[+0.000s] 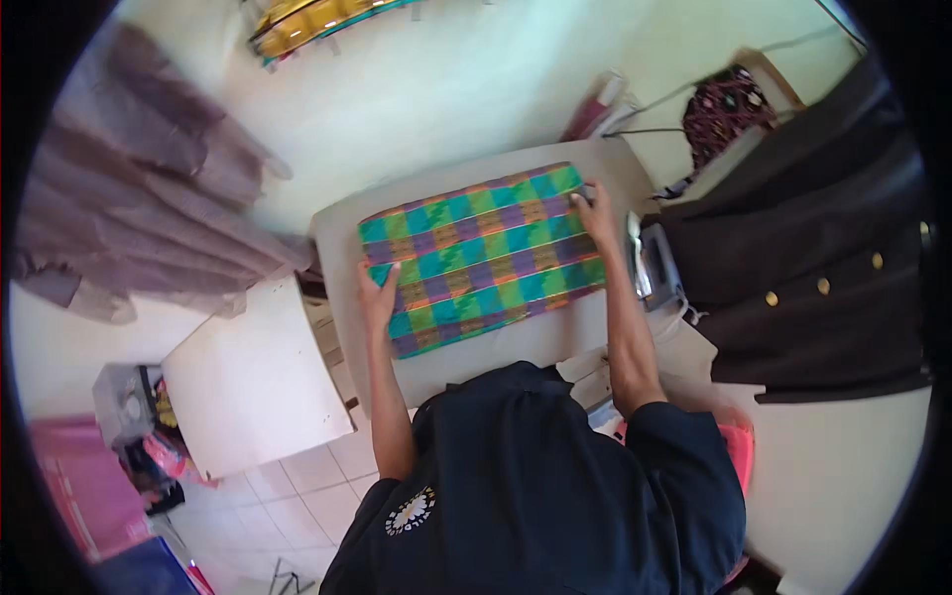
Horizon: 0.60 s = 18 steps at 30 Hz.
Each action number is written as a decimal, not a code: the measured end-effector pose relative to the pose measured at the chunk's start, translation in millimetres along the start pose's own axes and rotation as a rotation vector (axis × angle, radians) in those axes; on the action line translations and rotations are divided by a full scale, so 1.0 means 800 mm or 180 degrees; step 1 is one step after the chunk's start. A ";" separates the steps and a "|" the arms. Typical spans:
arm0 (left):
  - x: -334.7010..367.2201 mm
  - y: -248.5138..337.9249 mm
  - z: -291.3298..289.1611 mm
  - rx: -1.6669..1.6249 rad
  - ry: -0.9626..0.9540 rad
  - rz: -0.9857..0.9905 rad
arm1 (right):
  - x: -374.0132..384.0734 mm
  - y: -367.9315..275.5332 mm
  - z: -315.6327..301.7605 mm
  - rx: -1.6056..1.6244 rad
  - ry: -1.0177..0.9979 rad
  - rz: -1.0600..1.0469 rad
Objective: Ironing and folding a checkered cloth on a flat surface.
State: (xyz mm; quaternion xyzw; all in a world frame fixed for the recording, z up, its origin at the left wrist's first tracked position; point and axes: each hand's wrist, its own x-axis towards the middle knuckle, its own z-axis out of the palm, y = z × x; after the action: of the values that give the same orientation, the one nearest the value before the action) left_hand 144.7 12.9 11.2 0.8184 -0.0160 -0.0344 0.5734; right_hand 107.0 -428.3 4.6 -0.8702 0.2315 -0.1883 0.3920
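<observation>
A folded checked cloth (486, 253) in green, teal, purple and orange lies flat on a pale grey covered table (342, 218) in front of me. My left hand (378, 295) pinches its left edge, thumb on top and fingers at the side. At the far right corner, my right hand (596, 214) grips the cloth's edge between thumb and fingers. The undersides of both grips are hidden.
Right of the cloth rests a grey-and-white device (652, 266) with a cord. A dark garment with gold buttons (813, 268) hangs at right, greyish-purple clothes (149, 188) at left. A white tabletop (253, 377) stands left; a pink container (736, 451) is low right.
</observation>
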 end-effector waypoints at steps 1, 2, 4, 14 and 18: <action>-0.004 0.001 0.002 0.0602 0.0306 -0.0045 | -0.001 -0.008 -0.004 -0.0062 -0.0129 0.0264; -0.008 0.008 0.016 0.1184 0.0588 -0.0055 | -0.002 0.003 -0.011 -0.0345 -0.0332 0.0179; -0.025 0.030 0.036 0.1906 0.0810 0.0228 | -0.030 -0.015 -0.021 -0.0939 -0.0167 -0.0151; -0.075 0.088 0.224 0.2199 -0.1147 0.2625 | -0.121 -0.016 -0.106 -0.2727 0.1351 0.0290; -0.078 0.066 0.240 0.2456 -0.1347 0.2562 | -0.123 0.001 -0.126 -0.2626 0.1451 0.0365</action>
State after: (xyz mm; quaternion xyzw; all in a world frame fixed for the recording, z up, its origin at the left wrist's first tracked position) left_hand 68.5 -181.0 -1.8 0.8726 -0.4502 0.0317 0.1869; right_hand -25.3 -434.7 52.7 -0.8756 0.4148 -0.2449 -0.0374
